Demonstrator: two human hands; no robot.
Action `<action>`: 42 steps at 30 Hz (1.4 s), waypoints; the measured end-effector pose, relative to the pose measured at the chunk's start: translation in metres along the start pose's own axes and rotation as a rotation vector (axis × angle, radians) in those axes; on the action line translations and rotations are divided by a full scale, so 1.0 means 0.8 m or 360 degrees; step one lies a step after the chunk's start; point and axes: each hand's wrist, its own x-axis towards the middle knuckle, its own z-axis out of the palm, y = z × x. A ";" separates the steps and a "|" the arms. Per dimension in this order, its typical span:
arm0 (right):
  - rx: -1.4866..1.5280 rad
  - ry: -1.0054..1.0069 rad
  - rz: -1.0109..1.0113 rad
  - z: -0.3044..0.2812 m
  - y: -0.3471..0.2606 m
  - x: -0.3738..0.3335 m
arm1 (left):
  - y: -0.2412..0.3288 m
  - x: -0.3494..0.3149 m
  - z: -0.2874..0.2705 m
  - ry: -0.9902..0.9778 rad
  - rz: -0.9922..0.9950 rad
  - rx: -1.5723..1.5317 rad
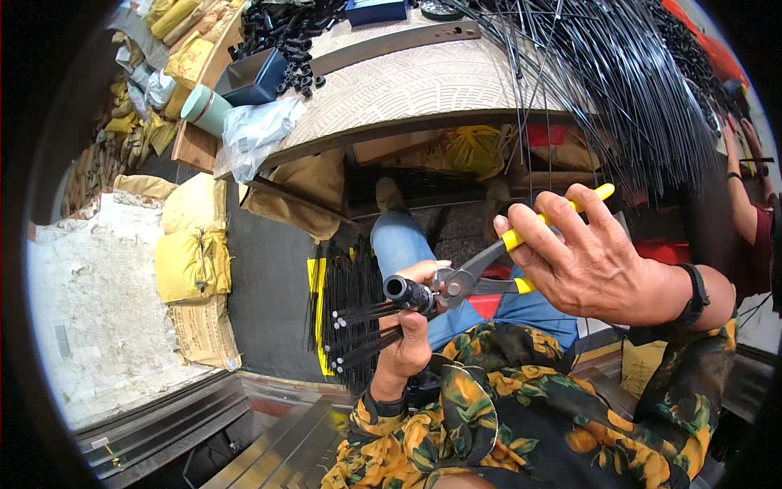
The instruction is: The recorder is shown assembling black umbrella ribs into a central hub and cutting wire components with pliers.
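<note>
My right hand (pixel 578 261) is wrapped round the yellow handles of a pair of end-cutting pincers (pixel 463 283), held over my lap. The metal jaws meet a black tubular fitting (pixel 407 293) with a round open end. My left hand (pixel 407 346) is closed around that fitting, thumb against its side. Several thin black rods (pixel 366 336) with pale tips stick out leftward from the same hand. Where exactly the jaws bite is partly hidden by the pincers and fingers.
Ahead stands a patterned table (pixel 407 81) with a flat metal bar (pixel 399 47), a dark blue bin (pixel 252 77) and a heap of long black rods (pixel 619 90). Yellow sacks (pixel 191 265) lie at left. A co-worker's arm (pixel 740 196) shows at far right.
</note>
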 end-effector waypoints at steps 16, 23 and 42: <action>0.0259 0.0046 0.0003 0.022 -0.010 0.012 | -0.019 0.002 -0.014 0.0075 0.0018 0.0085; 0.0195 0.0180 -0.0012 0.028 -0.010 0.018 | -0.030 -0.002 -0.022 0.0147 0.0036 0.0067; 0.1141 -0.0267 -0.0179 0.022 0.006 0.012 | -0.022 -0.009 -0.021 0.0075 -0.0041 0.0078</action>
